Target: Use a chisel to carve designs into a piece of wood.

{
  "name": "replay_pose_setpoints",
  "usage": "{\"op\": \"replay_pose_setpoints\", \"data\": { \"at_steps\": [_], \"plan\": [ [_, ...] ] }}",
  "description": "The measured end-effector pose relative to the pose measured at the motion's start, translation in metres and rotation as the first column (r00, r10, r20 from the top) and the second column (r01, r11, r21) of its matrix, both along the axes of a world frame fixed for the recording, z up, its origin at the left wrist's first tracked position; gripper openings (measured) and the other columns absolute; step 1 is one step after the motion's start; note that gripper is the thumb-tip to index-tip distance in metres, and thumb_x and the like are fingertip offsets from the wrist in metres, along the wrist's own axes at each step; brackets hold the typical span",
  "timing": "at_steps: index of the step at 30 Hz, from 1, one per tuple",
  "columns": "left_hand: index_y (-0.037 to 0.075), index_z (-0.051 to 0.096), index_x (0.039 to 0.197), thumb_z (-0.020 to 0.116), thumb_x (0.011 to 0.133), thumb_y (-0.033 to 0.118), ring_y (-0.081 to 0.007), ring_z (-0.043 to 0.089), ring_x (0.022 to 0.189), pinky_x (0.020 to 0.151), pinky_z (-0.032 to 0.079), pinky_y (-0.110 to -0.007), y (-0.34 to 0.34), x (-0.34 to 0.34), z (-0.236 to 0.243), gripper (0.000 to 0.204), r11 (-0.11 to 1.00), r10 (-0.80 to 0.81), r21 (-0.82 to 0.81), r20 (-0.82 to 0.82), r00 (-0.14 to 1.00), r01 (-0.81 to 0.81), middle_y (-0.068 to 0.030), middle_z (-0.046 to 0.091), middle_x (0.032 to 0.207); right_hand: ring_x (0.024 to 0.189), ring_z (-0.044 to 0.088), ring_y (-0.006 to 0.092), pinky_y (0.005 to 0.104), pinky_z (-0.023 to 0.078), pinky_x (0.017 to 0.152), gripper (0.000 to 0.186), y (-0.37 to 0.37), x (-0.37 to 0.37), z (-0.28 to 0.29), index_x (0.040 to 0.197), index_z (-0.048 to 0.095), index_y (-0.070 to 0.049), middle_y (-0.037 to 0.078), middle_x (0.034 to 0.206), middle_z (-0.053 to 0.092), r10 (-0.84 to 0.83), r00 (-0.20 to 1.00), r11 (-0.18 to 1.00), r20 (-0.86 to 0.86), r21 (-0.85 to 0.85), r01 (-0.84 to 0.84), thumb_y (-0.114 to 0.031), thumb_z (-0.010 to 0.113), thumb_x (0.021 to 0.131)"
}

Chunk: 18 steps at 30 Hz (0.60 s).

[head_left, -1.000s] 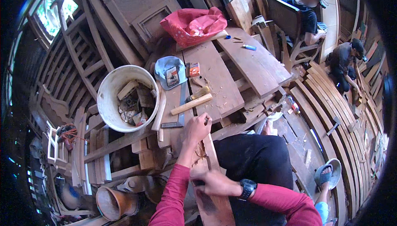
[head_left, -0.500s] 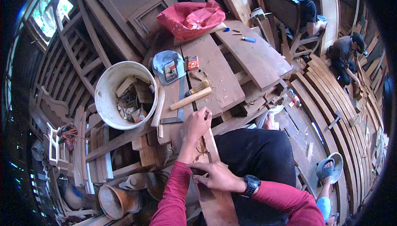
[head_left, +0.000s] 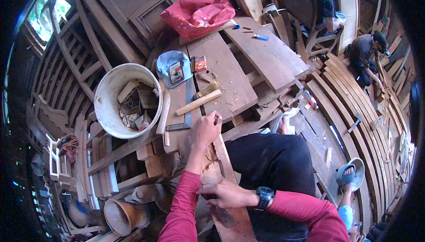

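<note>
A long wooden board (head_left: 237, 224) slopes across my lap, with a rough, chipped patch (head_left: 210, 153) near its upper part. Beside that patch my left hand (head_left: 207, 129) is closed, its fingers curled at the board's far end; whatever they grip is hidden. Lower down, my right hand (head_left: 228, 194), with a black watch on the wrist, bends over the board, its fingers curled toward the left edge. I cannot make out anything in it. Beyond my left hand lie a wooden stick (head_left: 199, 102), a yellow-handled tool (head_left: 207, 90) and a metal square (head_left: 178, 127).
A white bucket (head_left: 104, 104) of scraps stands left. On the bench are a blue cap (head_left: 164, 60) with a phone (head_left: 175, 72), a small red box (head_left: 200, 64), a red bag (head_left: 199, 18) and a blue lighter (head_left: 261, 37). Two people work at far right beside stacked planks (head_left: 336, 109).
The view has shifted slightly, so the bench and bucket sit further left. My right hand has moved a little down the board; my left hand stays near its far end.
</note>
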<state>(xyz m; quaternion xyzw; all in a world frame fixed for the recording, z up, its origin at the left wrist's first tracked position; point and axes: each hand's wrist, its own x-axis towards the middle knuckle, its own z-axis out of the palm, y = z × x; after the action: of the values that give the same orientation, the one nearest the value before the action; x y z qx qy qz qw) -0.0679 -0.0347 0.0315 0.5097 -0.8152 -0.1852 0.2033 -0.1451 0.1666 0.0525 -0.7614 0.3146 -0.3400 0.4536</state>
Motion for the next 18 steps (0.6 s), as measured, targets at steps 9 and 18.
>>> {"op": "replay_pose_setpoints", "data": {
  "at_steps": [9,18],
  "plan": [
    [0.012,0.067,0.097,0.063,0.094,0.027,-0.0389,0.07,0.081,0.069,0.054,-0.05,-0.002,-0.002,-0.002,0.016,1.0,-0.011,-0.001,-0.036,0.999,0.011,-0.0164,0.072,0.082,0.089,0.07,0.0399,0.0475,0.056,0.082,0.038,0.001,-0.003,0.004,0.122,0.066,-0.006,0.024,0.098,0.071,-0.002,0.999,1.0,0.048,-0.018,0.002,-0.011,0.066,0.085],
    [0.008,0.066,0.096,0.063,0.095,0.023,-0.036,0.07,0.075,0.068,0.054,-0.046,-0.002,-0.002,-0.003,0.016,0.998,-0.026,-0.055,-0.032,0.999,0.024,-0.0138,0.071,0.075,0.079,0.069,0.0419,0.0503,0.056,0.075,0.045,0.001,-0.002,0.005,0.125,0.064,-0.006,0.025,0.087,0.069,-0.096,0.995,0.995,0.017,-0.011,0.096,-0.012,0.067,0.081]
  ]
}}
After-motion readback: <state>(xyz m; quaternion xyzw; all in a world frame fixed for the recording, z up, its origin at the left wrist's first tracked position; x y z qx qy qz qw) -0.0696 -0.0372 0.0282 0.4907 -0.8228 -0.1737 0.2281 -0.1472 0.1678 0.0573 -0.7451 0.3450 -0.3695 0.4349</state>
